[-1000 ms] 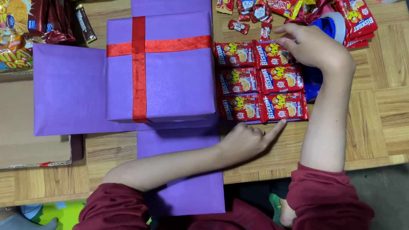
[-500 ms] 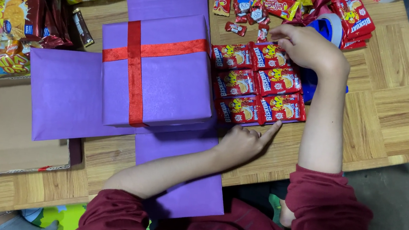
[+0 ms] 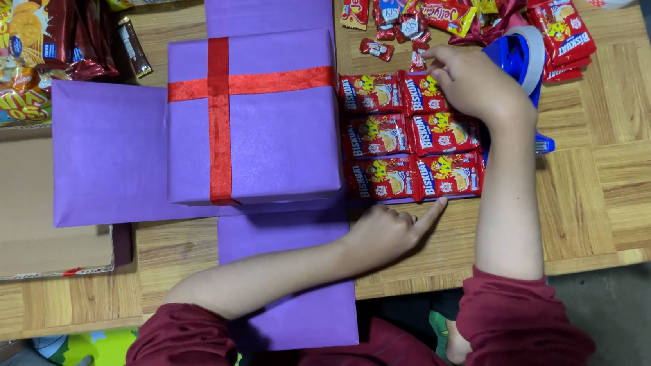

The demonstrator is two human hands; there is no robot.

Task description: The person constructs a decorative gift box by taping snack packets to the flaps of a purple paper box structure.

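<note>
A purple box lid with a red ribbon cross [image 3: 256, 118] sits in the middle of unfolded purple flaps [image 3: 112, 156]. On the right flap lie several red biscuit packets [image 3: 412, 139] in two columns. My left hand [image 3: 388, 232] rests at the front edge of the packets, index finger pointing at the lowest one. At the top right packet my right hand [image 3: 472, 82] has its fingers curled on the packet's edge. Both forearms come out of dark red sleeves.
A blue tape dispenser [image 3: 521, 59] lies behind my right hand. Loose sweets and red packets [image 3: 435, 8] crowd the far edge. Snack bags [image 3: 32, 32] pile at the far left. An open cardboard box [image 3: 25, 212] sits at the near left on the wooden table [image 3: 617, 169].
My left hand slid slightly right along the front of the packets. My right hand stays on the top right packet.
</note>
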